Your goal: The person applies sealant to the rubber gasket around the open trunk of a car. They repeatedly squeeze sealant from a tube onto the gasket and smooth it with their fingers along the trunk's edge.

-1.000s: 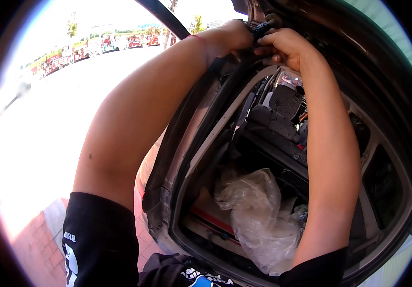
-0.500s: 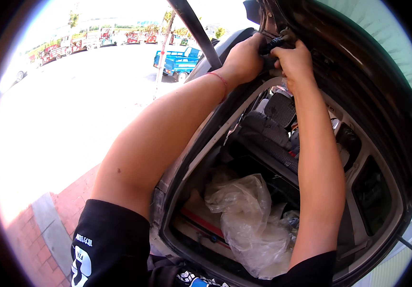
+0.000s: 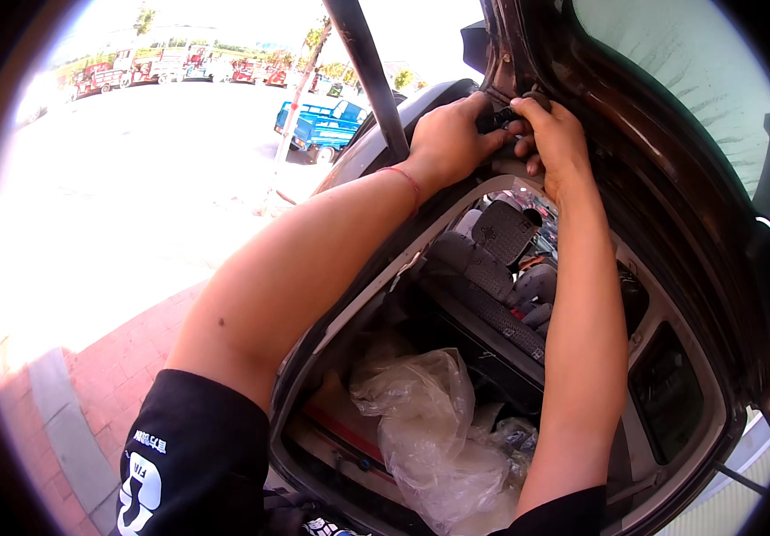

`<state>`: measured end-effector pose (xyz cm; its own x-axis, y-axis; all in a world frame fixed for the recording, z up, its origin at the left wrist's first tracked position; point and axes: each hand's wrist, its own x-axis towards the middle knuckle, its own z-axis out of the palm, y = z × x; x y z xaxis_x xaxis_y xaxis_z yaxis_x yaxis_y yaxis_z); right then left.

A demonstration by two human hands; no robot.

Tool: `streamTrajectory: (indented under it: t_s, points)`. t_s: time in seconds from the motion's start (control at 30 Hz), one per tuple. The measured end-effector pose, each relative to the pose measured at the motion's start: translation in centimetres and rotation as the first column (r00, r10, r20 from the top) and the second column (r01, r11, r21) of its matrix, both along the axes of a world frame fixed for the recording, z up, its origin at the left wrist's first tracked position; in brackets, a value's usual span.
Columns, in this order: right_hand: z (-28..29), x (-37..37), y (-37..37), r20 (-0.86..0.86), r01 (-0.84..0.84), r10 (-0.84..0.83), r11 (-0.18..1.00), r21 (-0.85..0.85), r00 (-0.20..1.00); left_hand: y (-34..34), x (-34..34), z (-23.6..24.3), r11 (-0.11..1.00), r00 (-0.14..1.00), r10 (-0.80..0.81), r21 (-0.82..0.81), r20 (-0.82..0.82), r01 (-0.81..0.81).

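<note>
Both my arms reach up to the upper corner of a car's raised tailgate (image 3: 671,170), close to its hinge. My left hand (image 3: 453,136) is closed, thumb and fingers pinching a small black part (image 3: 497,117) that looks like rubber or plastic. From the other side my right hand (image 3: 556,141) grips the same part, thumb on top and fingers curled beneath. Dark smudges mark the right fingertips. My fingers cover most of the part, so its exact kind is hidden.
A dark tailgate strut (image 3: 369,76) slants down beside my left wrist. Below my arms, the open boot holds crumpled clear plastic sheeting (image 3: 429,429) and, farther in, grey patterned seats (image 3: 483,255). A blue cargo tricycle (image 3: 320,125) stands outside at the left, beyond a thin pole (image 3: 299,89).
The view has shifted, so the car interior sits lower and farther left. My right thumb and fingers have moved slightly on the black part; both hands stay at the hinge corner.
</note>
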<state>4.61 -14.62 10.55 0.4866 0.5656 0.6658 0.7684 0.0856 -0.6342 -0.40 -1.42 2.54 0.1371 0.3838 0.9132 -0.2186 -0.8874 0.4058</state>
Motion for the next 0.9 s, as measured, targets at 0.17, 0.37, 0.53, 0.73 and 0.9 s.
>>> streamTrajectory:
  t_s: [0.17,0.37,0.53,0.73,0.9]
  points:
    - [0.4,0.8,0.6,-0.056,0.040,-0.037,0.997,0.063,0.998,0.4,0.9,0.5,0.980,0.985,-0.137,-0.132,0.100,0.150]
    - [0.3,2.1,0.4,-0.044,-0.039,0.041,0.998,0.045,0.998,0.5,0.0,2.4,0.923,0.971,-0.230,-0.332,-0.071,0.195]
    - [0.1,1.6,0.5,-0.063,-0.045,0.048,0.998,0.051,0.997,1.4,1.1,-0.2,0.979,0.978,-0.187,-0.067,0.095,0.194]
    - [0.5,1.3,0.6,-0.074,0.006,-0.005,1.000,0.022,0.997,-0.4,-0.2,1.4,0.992,0.993,-0.071,-0.107,-0.099,0.060]
    - [-0.2,1.5,1.1,0.000,0.089,-0.089,0.995,0.036,0.996,-4.6,-2.3,-6.9,0.979,0.979,0.049,0.183,0.196,-0.086]
